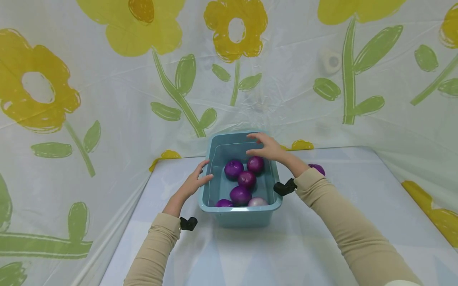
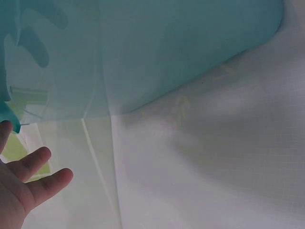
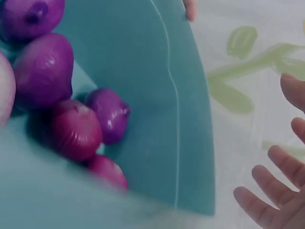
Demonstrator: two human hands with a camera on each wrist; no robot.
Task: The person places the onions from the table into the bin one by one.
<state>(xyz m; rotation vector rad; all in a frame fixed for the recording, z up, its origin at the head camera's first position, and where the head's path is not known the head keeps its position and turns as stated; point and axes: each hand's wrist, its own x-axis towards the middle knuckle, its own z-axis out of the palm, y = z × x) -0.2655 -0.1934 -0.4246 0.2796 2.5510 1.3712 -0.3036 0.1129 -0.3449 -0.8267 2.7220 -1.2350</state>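
Note:
A teal plastic basin [image 1: 239,218] stands on the table with several purple onions [image 1: 240,195] and one paler onion [image 1: 257,201] inside. My left hand [image 1: 193,182] is at the basin's left rim, fingers spread. In the left wrist view, one fingertip [image 2: 5,126] meets or nearly meets the rim; contact is hard to tell. Over the far right part of the basin is my right hand [image 1: 266,147], fingers parted and nothing between them. The right wrist view shows this hand [image 3: 281,191] beyond the basin's edge, above the onions' level.
Another purple onion [image 1: 317,169] lies on the table right of the basin, partly hidden behind my right forearm. A white sheet with yellow flowers [image 1: 236,31] hangs behind the pale table [image 1: 243,258]. Black straps [image 1: 285,187] sit at both wrists.

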